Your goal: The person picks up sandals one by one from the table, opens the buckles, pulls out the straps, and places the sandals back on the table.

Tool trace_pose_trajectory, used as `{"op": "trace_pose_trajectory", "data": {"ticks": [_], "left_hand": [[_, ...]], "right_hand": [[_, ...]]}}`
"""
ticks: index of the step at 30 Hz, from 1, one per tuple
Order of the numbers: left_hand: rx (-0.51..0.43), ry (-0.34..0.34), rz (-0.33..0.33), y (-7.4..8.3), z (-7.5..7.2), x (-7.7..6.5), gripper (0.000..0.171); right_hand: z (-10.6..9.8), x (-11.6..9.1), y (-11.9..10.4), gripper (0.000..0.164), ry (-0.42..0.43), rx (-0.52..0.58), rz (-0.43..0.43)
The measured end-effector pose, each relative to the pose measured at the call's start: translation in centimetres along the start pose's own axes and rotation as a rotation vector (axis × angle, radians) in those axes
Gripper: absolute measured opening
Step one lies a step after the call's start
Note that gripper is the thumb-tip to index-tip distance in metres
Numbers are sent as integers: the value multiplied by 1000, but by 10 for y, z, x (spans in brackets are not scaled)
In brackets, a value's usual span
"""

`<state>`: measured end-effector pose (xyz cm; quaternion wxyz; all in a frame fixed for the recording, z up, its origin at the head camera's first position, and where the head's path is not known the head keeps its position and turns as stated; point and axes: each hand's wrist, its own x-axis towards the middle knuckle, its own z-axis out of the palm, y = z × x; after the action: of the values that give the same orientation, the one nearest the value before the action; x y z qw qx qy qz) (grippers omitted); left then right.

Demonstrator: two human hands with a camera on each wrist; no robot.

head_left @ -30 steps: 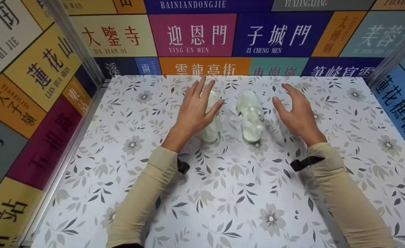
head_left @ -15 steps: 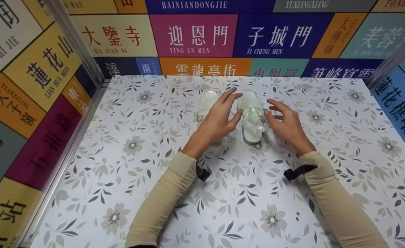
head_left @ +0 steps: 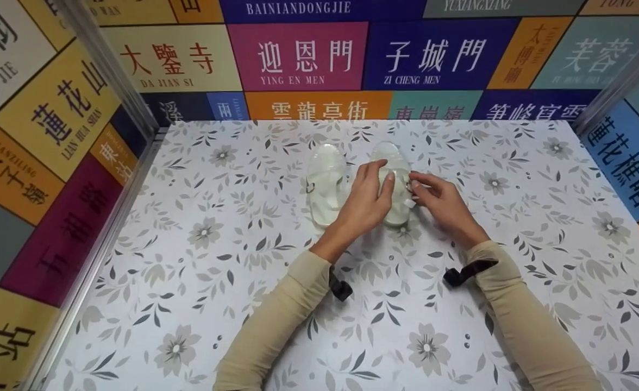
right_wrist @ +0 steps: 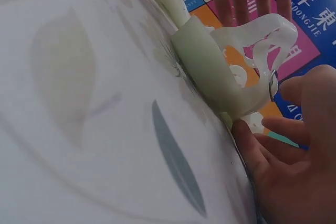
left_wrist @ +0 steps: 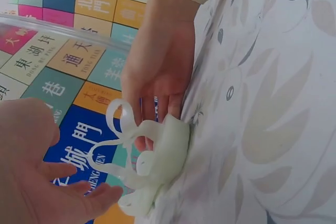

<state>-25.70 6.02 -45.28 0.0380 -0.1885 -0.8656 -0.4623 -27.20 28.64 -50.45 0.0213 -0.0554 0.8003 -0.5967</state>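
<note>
Two pale green, translucent sandals lie side by side, toes toward the back wall. My left hand [head_left: 371,198] is over the right sandal [head_left: 390,153], covering part of its straps, with fingers loosely bent. On that sandal's outer side, my right hand [head_left: 442,203] has its fingertips right at the small metal buckle [right_wrist: 273,85]. The right wrist view shows the thumb close to the buckle and a lower finger [right_wrist: 247,135] beside the sole, low at the table. In the left wrist view, my left hand [left_wrist: 52,171] faces the looped straps [left_wrist: 123,153]. The left sandal [head_left: 326,163] lies untouched.
A white tablecloth [head_left: 265,304] with grey flowers and leaves covers the table. Behind the table's far edge stands a wall [head_left: 298,54] of coloured panels with Chinese characters, and another patterned wall [head_left: 69,201] with a metal edge runs along the left.
My left hand has moved right, from over the left sandal to over the right one, uncovering the left sandal. My right hand has come in leftward to the right sandal's buckle side.
</note>
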Motion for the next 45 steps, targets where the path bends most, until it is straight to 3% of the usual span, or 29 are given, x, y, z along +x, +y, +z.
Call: {"op": "trace_pose_trajectory", "data": {"ticks": [6, 12, 15, 19, 28, 36, 45], "left_hand": [[-78, -3, -136, -10, 12, 1, 54], [-281, 54, -369, -31, 28, 2, 57], [-377, 93, -412, -35, 32, 1, 56], [-452, 102, -414, -27, 28, -4, 52], [-456, 108, -380, -20, 25, -18, 45], [-496, 15, -254, -15, 5, -43, 45], [-501, -86, -220, -13, -7, -71, 44]], "right_hand": [[-1, 0, 4, 54, -6, 52, 1], [0, 0, 4, 49, -29, 17, -23], [1, -1, 4, 46, -18, 26, -20], [2, -1, 5, 45, -4, 80, -24], [4, -10, 1, 38, 9, 103, -118], [5, -28, -7, 35, -49, 164, -149], [10, -52, -4, 24, -95, 88, -169]]}}
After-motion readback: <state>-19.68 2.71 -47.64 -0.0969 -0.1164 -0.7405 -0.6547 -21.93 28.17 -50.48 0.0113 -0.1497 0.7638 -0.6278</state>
